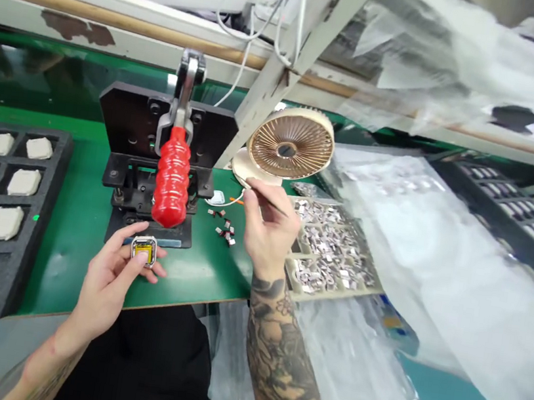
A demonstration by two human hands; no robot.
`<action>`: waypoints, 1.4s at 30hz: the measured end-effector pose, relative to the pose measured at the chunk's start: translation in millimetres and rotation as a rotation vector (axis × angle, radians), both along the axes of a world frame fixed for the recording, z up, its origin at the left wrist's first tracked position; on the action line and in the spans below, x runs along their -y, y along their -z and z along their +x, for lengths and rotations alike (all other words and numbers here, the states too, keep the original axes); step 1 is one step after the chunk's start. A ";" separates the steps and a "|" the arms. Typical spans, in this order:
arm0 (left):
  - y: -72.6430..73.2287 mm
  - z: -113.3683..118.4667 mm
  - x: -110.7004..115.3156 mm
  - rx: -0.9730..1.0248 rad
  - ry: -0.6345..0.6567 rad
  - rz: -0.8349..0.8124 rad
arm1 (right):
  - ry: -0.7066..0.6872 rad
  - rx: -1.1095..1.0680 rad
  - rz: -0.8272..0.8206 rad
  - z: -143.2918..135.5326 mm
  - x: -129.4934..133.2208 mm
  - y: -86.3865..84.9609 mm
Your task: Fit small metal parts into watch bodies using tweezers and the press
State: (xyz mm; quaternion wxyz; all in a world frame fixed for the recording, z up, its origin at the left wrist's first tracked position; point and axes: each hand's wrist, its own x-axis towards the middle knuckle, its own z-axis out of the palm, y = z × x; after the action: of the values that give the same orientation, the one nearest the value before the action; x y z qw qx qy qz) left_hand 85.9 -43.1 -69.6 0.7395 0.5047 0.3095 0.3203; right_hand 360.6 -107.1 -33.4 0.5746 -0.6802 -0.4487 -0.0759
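Note:
My left hand (107, 277) is closed on a small square smartwatch case (144, 251), its open side facing up and a yellow part showing inside. The thumb presses on that inside. Above the bench, my right hand (267, 233) pinches slim tweezers (274, 202), their tip pointing left. Below and left of the right hand, several tiny metal-and-dark parts (225, 230) lie loose on the green bench. A black toggle press with a red handle (173, 177) stands just beyond the left hand.
On the left, a grey foam tray (51, 196) holds pale square cases. A compartment tray (333, 295) full of small silvery parts sits at right, beside plastic sheeting (439, 250). A small fan (292, 144) stands behind my right hand, near a slanted post (284, 76).

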 end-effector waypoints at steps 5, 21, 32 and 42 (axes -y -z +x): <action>-0.1 -2.2 0.9 -0.055 0.001 0.036 | -0.150 0.119 -0.197 -42.0 40.8 26.6; -1.8 -4.6 2.6 -0.154 -0.006 0.136 | 0.078 0.550 -0.967 48.2 131.1 -12.9; 10.4 -7.0 0.3 -0.092 -0.012 0.122 | 0.188 0.549 -1.113 108.9 84.2 -16.9; 9.4 -5.6 0.0 -0.082 0.018 0.121 | 0.119 0.497 -1.127 146.8 51.5 5.5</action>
State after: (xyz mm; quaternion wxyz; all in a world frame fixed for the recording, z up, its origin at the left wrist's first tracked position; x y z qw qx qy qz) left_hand 80.2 -43.1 -79.0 0.6972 0.5639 0.3150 0.3108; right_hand 507.4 -158.5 -38.9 -0.0001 -0.8651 -0.5014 -0.0155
